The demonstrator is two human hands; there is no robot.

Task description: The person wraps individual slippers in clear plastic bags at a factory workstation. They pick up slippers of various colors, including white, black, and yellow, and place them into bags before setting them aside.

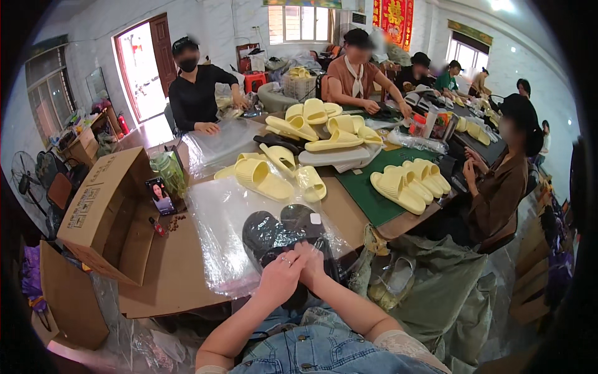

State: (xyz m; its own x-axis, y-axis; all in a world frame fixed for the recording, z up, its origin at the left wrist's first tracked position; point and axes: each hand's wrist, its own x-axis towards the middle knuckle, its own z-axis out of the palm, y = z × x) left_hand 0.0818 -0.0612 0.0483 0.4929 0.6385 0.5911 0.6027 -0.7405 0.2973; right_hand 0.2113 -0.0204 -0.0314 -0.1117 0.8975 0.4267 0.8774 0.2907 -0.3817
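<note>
A pair of black slippers (pixel 261 233) lies in front of me at the table's near edge, soles up or down I cannot tell. Clear plastic film shines over part of them. My left hand (pixel 281 274), with a ring on one finger, is closed at the near end of the pair. Right beside it, touching it, my right hand (pixel 310 265) is closed on the same slippers. The fingertips are partly hidden. A stack of clear plastic bags (pixel 218 249) spreads to the left, under the slippers. Just beyond lie several pale yellow slippers (pixel 265 179).
An open cardboard box (pixel 103 212) stands at left, near a phone (pixel 161 196) and a green-tinted jar (pixel 167 171). More yellow slippers (pixel 411 184) sit on a green mat (pixel 370 202). Sacks (pixel 436 280) lie at my right. Several co-workers sit around the tables.
</note>
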